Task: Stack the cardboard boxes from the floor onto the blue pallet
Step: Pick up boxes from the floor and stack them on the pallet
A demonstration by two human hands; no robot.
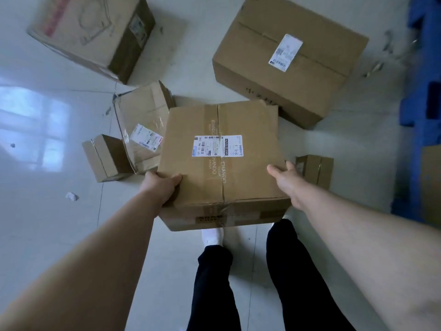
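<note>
Floor (pixel 47 223): pale glossy tiles, window glare at left, paper scraps.
Taped box (pixel 222 163): lifted above the floor, before the legs.
Left hand (pixel 161 186): fingers clamped on its near-left corner.
Right hand (pixel 287 182): fingers pressed to its right side.
Blue pallet (pixel 424 91): right edge.
Other boxes (pixel 286 58): scattered beyond.

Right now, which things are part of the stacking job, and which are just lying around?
Part of the job:
- taped box held between left hand and right hand
- big box
- printed box
- crushed box
- two small boxes
- blue pallet

Just lying about:
- crumpled paper scrap
- small bits of litter near the pallet
</note>
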